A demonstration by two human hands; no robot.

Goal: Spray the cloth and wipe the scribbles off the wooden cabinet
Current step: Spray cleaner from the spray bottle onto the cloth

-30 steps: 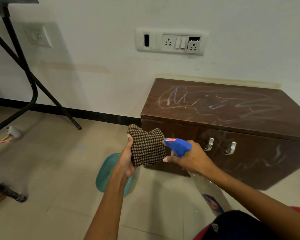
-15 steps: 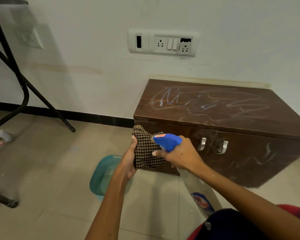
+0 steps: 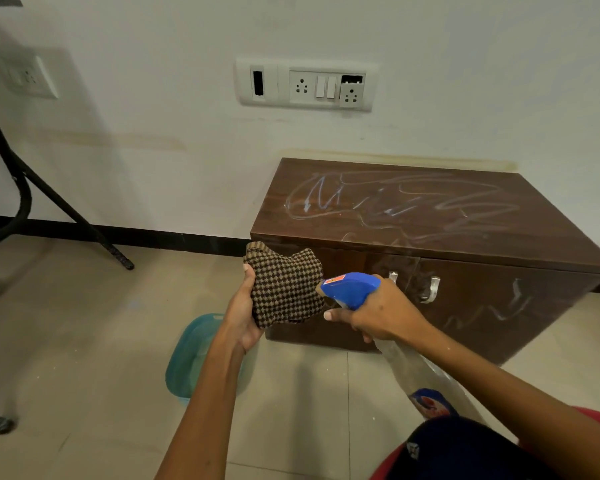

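The left hand [image 3: 244, 317] holds the checked cloth [image 3: 286, 287] up in front of the wooden cabinet [image 3: 430, 258]. The right hand [image 3: 378, 311] grips the spray bottle [image 3: 352, 289] (its blue nozzle is just beside the cloth). White scribbles [image 3: 395, 206] cover the cabinet top. A blue tub [image 3: 191, 358] sits on the floor below.

Count on inspection: two hands, namely left hand [image 3: 243, 317] and right hand [image 3: 378, 313]. One checked cloth [image 3: 286, 289]. One spray bottle [image 3: 349, 289]. One wooden cabinet [image 3: 430, 237], two door handles [image 3: 432, 289]. One teal basin [image 3: 194, 355] on floor. Two wall socket plates [image 3: 305, 85].
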